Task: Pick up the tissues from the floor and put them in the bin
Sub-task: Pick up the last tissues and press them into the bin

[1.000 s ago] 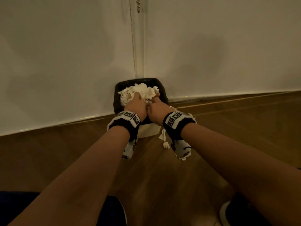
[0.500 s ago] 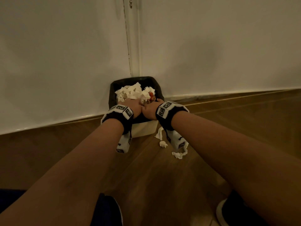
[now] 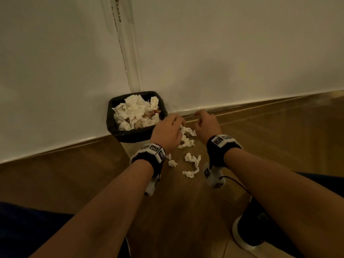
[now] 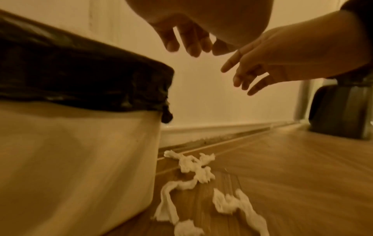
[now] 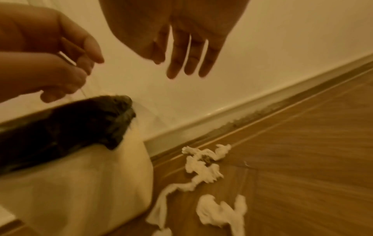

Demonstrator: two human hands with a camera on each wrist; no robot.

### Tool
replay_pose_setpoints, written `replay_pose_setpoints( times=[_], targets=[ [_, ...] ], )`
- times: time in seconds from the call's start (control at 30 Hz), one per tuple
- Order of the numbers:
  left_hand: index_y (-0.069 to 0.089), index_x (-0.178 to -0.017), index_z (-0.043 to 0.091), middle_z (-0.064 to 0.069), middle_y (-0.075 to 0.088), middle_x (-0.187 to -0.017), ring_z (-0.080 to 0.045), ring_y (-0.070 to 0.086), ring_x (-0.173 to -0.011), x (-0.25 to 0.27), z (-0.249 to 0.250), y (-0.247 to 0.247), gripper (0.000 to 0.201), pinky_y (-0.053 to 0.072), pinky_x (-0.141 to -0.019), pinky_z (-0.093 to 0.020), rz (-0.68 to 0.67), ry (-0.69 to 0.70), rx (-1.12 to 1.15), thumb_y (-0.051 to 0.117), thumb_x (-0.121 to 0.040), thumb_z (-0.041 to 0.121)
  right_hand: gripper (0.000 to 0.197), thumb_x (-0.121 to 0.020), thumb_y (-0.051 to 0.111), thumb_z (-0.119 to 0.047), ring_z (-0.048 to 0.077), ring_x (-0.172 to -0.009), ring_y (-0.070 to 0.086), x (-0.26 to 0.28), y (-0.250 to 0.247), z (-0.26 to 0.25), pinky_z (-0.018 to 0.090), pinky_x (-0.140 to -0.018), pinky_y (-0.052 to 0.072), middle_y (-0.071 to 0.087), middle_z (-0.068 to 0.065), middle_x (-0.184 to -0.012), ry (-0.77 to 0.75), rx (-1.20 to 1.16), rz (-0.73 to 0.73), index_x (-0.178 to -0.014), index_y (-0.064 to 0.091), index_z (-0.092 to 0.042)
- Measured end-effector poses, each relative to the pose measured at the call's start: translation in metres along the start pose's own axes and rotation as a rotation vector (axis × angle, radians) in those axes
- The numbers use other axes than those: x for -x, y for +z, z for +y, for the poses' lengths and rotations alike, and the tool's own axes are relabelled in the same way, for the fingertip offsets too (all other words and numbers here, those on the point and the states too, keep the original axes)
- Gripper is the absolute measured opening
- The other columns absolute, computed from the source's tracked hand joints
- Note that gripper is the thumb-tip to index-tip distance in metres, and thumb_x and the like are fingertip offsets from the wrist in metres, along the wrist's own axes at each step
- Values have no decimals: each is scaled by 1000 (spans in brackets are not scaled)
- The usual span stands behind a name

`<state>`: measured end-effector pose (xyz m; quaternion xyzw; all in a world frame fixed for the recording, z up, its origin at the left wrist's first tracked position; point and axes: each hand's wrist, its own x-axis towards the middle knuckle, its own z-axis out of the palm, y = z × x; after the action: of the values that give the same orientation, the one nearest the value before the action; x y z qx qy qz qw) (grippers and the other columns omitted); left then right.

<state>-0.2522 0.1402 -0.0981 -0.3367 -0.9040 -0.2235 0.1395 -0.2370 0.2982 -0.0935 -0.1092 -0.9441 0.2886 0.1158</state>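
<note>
The bin (image 3: 130,135), white with a black liner, stands against the wall and is heaped with crumpled white tissues (image 3: 136,110). Several more tissues (image 3: 186,141) lie on the wooden floor just right of it, with a longer twisted piece (image 3: 193,162) nearer me. My left hand (image 3: 177,126) hovers beside the bin's right rim above these, fingers relaxed and empty. My right hand (image 3: 202,118) hovers close by on the right, fingers spread, also empty. The wrist views show both hands, left (image 4: 187,41) and right (image 5: 189,60), well above the floor tissues (image 4: 193,169) (image 5: 203,166).
A white wall with a skirting board (image 3: 242,106) runs behind the bin. A dark object (image 4: 341,111) stands on the floor further right along the wall. My shoe (image 3: 247,233) and a black cable (image 3: 236,183) lie at the lower right on the wooden floor.
Both hands have left the top of the bin and moved right and down, above the tissues on the floor. The tissues they were pressing on stay in the bin.
</note>
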Motion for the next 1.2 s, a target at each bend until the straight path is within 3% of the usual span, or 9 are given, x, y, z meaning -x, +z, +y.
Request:
replay_pose_setpoints(
  times=[0.13, 0.2, 0.3, 0.4, 0.6, 0.8, 0.93, 1.03, 1.2],
  targets=[
    [44, -130, 18, -5, 38, -133, -26, 52, -110, 11, -1, 52, 43, 47, -80, -31, -450, -52, -53, 54, -89, 22, 58, -88, 56, -26, 36, -127, 35, 15, 19, 48, 42, -104, 32, 39, 14, -140, 119, 281, -395, -140, 33, -15],
    [27, -143, 20, -9, 21, -146, -32, 41, -125, 21, -12, 79, 68, 44, -97, -40, -694, -187, -29, 63, -85, 26, 77, -84, 62, -38, 38, -132, 28, 26, 33, 68, 47, -106, 30, 26, 12, -148, 136, 386, -568, -147, 21, -23],
    [3, -149, 25, -7, -2, -155, -35, 21, -140, 39, -32, 110, 98, 30, -111, -46, -854, -409, 34, 72, -80, 27, 104, -73, 72, -51, 40, -141, 12, 41, 55, 88, 55, -113, 20, 5, 7, -157, 106, 470, -782, -149, 3, -34],
    [-7, -150, 29, -2, -8, -158, -31, 9, -144, 49, -46, 129, 104, 22, -114, -40, -874, -570, 126, 71, -81, 18, 118, -66, 78, -52, 44, -142, -6, 47, 75, 98, 62, -113, 13, -14, 4, -158, 139, 471, -908, -148, -6, -40],
    [-7, -149, 30, 5, -23, -155, -30, 5, -145, 39, -56, 142, 102, 24, -114, -46, -928, -453, 3, 66, -83, 6, 124, -65, 80, -48, 43, -142, -14, 42, 104, 99, 62, -114, 0, -24, 10, -155, 28, 589, -944, -148, -13, -37],
    [2, -151, 21, -3, -13, -157, -34, 15, -142, 29, -55, 155, 87, 24, -115, -43, -907, -418, -20, 61, -87, 9, 120, -64, 81, -48, 48, -141, -2, 39, 125, 99, 60, -111, 22, -11, 6, -157, 41, 548, -954, -147, -5, -40],
    [26, -144, 9, -9, 7, -155, -34, 27, -135, 39, -55, 163, 56, 32, -110, -41, -843, -445, -111, 50, -94, 16, 82, -86, 62, -37, 39, -141, 10, 46, 128, 103, 57, -106, 32, 4, 3, -157, 12, 517, -930, -147, 9, -39],
    [39, -137, 6, -14, 28, -144, -30, 35, -129, 51, -55, 163, 43, 38, -103, -38, -815, -405, -180, 45, -94, 11, 56, -98, 41, -24, 33, -131, 27, 59, 129, 102, 45, -101, 37, 25, 8, -148, -34, 514, -804, -149, 17, -24],
    [43, -135, 14, -8, 29, -144, -31, 49, -117, 58, -61, 157, 40, 44, -90, -40, -710, -443, -80, 42, -94, 9, 38, -103, 30, -19, 30, -121, 38, 69, 130, 101, 36, -96, 40, 39, 12, -135, -107, 502, -748, -137, 39, -8]
  ],
)
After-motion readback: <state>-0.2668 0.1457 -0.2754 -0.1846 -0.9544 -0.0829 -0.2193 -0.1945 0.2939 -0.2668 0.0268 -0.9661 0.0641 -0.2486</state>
